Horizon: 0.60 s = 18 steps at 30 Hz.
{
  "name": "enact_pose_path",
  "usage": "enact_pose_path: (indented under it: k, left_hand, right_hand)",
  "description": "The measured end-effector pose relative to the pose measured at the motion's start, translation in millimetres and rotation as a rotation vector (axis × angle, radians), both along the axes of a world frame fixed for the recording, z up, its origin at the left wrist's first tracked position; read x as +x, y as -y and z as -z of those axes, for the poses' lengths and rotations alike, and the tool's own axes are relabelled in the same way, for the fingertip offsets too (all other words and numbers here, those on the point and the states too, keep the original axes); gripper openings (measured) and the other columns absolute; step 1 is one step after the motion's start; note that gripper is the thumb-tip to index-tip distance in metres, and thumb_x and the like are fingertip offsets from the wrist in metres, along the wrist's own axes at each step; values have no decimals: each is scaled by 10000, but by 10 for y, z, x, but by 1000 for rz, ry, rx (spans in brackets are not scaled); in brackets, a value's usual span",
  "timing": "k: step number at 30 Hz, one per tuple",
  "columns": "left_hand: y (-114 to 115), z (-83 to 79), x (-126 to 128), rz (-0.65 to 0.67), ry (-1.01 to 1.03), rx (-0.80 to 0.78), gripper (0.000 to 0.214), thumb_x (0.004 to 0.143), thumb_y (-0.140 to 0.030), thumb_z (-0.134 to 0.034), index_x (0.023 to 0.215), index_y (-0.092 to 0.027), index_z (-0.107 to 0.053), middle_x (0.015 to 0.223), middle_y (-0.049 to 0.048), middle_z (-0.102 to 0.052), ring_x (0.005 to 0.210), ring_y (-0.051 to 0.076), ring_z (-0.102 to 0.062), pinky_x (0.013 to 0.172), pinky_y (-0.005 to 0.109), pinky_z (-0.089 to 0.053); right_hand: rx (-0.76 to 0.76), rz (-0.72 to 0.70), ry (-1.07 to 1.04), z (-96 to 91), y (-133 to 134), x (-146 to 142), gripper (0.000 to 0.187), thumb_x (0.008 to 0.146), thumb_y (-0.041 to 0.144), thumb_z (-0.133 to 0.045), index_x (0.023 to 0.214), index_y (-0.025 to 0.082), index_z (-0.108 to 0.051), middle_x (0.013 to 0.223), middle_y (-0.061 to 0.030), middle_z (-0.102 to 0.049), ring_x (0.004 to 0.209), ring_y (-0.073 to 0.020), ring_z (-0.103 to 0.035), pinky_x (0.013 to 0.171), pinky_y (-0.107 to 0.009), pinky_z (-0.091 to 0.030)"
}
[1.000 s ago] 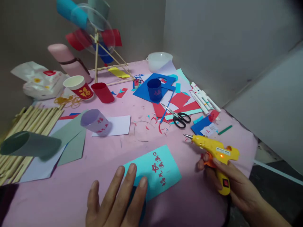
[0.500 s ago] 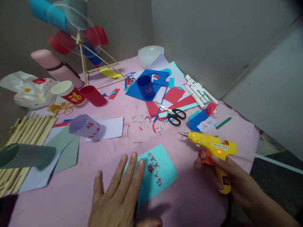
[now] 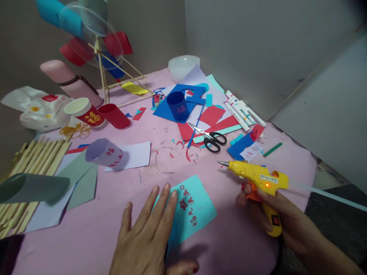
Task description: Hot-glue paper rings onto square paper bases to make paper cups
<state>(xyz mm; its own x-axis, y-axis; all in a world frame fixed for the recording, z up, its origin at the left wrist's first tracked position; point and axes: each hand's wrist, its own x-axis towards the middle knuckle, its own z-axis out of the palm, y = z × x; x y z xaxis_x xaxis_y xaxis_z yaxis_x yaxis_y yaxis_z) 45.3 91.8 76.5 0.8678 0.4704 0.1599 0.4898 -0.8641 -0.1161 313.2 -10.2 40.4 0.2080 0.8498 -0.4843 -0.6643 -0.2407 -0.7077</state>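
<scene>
A yellow glue gun (image 3: pixel 255 176) with an orange trigger is gripped in my right hand (image 3: pixel 263 208). Its metal nozzle points left, its small light glows orange, and a clear glue stick (image 3: pixel 335 194) juts out behind. My left hand (image 3: pixel 149 233) lies with fingers stretched out, pressing the left part of a turquoise sheet of paper (image 3: pixel 197 206). Red handwriting and a star show on that sheet; its left side is hidden under the hand. Beyond the glue gun's tip rest black-handled scissors (image 3: pixel 213 140), blades open.
A wooden-stick wheel model (image 3: pixel 101 72) stands at the back left. Paper tubes in lilac (image 3: pixel 104 153), grey (image 3: pixel 31 188), red (image 3: pixel 114 115) and blue (image 3: pixel 177 106) are spread about. Markers (image 3: pixel 241 109), a paper cup (image 3: pixel 84 112) and bundled sticks (image 3: pixel 43 164) lie around; paper scraps litter the middle.
The view has shifted slightly, so everything sits a little further right. My left hand stays on the turquoise paper and my right hand keeps the glue gun; no clear movement otherwise.
</scene>
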Motion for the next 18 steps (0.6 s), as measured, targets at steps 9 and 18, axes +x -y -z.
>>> enact_pose_path:
  k: [9,18]
  left_hand:
    - [-2,63,-11,14,-36,13,969,851,-752,-348,1513,-78,-134,1412,182,-492,1267,394,-467,1062,513,-168]
    - [-42,91,-84,-19,-1,-12,659,942,-367,-436,1523,-241,-152,1386,52,-550,1234,263,-534,999,405,-396]
  right_hand:
    - [5,-7,9,-5,25,-1,216,780,400,-739,839,196,-698,751,-46,-724,349,-14,-445,385,-145,-322]
    - [-15,-40,-11,216,96,10,229,814,435,-693,857,212,-723,462,10,-568,381,-78,-414,421,-191,-401]
